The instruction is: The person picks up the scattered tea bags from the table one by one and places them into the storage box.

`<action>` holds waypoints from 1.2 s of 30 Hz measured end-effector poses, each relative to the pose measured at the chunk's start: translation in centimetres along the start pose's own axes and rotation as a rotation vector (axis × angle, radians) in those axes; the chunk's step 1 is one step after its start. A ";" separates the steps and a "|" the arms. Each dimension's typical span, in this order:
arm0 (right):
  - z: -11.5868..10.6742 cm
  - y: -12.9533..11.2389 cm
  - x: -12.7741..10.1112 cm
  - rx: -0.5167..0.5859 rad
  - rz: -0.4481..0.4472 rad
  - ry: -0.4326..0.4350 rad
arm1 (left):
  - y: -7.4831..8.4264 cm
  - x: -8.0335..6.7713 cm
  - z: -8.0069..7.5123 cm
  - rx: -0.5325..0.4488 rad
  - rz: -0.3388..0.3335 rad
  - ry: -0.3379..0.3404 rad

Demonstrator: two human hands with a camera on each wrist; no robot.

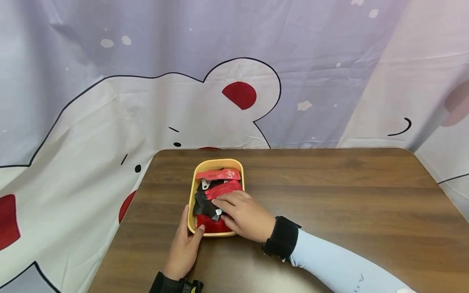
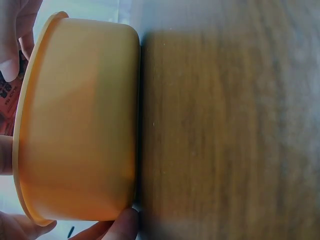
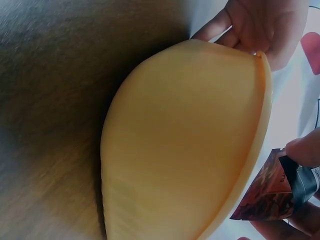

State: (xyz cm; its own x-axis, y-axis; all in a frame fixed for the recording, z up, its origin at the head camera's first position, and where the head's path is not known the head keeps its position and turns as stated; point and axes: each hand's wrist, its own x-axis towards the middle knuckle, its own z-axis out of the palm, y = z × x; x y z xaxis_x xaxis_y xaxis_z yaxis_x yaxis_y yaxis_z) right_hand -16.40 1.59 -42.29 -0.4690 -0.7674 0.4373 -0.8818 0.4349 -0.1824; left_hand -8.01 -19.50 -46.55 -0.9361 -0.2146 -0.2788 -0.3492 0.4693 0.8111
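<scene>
A yellow plastic container (image 1: 192, 195) stands on the table, filled with small red and black packets. My left hand (image 1: 184, 250) grips its near left corner, thumb over the rim and fingers along the outer wall. Over the near right part of the container, my right hand (image 1: 253, 217) reaches in among the packets. In the right wrist view it pinches a small red-and-black packet (image 3: 270, 192) between thumb and fingers, close above the rim. A red strip with white lettering (image 1: 220, 174) lies across the far end of the contents.
The brown wood-grain table (image 1: 329, 195) extends well to the right of the container. Behind it hangs a printed curtain (image 1: 311, 73) that meets the table's back edge and also borders its left side.
</scene>
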 end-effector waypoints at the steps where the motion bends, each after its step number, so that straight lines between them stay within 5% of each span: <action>1: 0.0 0.1 0.0 -0.004 0.002 0.000 | 0.0 0.0 0.0 -0.002 -0.001 -0.002; 11: -0.1 0.3 -0.3 -0.062 0.028 -0.041 | 0.1 -0.1 0.1 0.010 -0.008 0.001; 36: 0.0 0.8 -1.0 0.002 0.079 -0.053 | -0.2 0.3 0.1 0.006 0.003 0.002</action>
